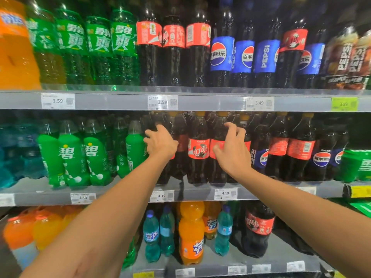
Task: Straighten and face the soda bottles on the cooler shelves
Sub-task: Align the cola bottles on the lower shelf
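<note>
Head view: both hands on the middle shelf (128,194), left hand (160,144) curled around a cola bottle (176,149), right hand (232,149) spread on another bottle (217,149); a faced cola (198,149) stands between them.

Three grey shelves (124,101); soda bottles (198,149) upright in rows on each.

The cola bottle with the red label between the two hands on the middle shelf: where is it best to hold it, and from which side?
Probably grip the cola bottle at its narrow upper body above the label, from the front; neighbours crowd both sides.
</note>
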The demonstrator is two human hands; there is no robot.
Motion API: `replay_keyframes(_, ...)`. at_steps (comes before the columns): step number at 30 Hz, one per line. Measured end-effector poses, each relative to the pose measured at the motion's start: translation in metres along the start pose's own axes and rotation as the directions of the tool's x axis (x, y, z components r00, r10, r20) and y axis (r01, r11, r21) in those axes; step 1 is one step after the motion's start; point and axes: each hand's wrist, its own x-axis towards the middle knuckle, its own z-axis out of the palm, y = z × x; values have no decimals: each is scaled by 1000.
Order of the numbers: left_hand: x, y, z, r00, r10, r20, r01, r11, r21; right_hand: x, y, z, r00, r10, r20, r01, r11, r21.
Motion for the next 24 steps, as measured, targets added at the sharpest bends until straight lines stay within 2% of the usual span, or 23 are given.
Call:
replay_keyframes(2,-6,6,5,999,22,41,-21,999,-31,-3,0,1,999,-40,21,40,999,23)
replay_keyframes(5,-11,11,10,998,65,21,-64,997,-41,-6,-7,3,986,-148,81,142,987,72)
replay_keyframes(9,-3,3,12,998,43,50,-35,988,-152,-10,-22,14,945,-287,159,273,956,104)
replay_keyframes(14,1,-8,16,988,105,117,-66,952,-298,-12,-41,25,913,-359,196,351,933,73)
replay_keyframes(18,6,-25,17,971,156,182,-90,941,-326,-7,-56,32,924,-302,235,311,950,-4)
replay_keyframes(20,1,-37,10,977,177,121,-129,936,-327,-9,-64,37,933,-270,239,284,958,-28)
replay_keyframes(22,-3,-50,0,977,203,-62,-212,918,-335,-14,-74,43,943,-269,195,280,960,-31)
replay_keyframes(24,-3,-68,-14,936,212,-280,-289,917,-273,-19,-89,53,937,-316,152,321,947,-9)
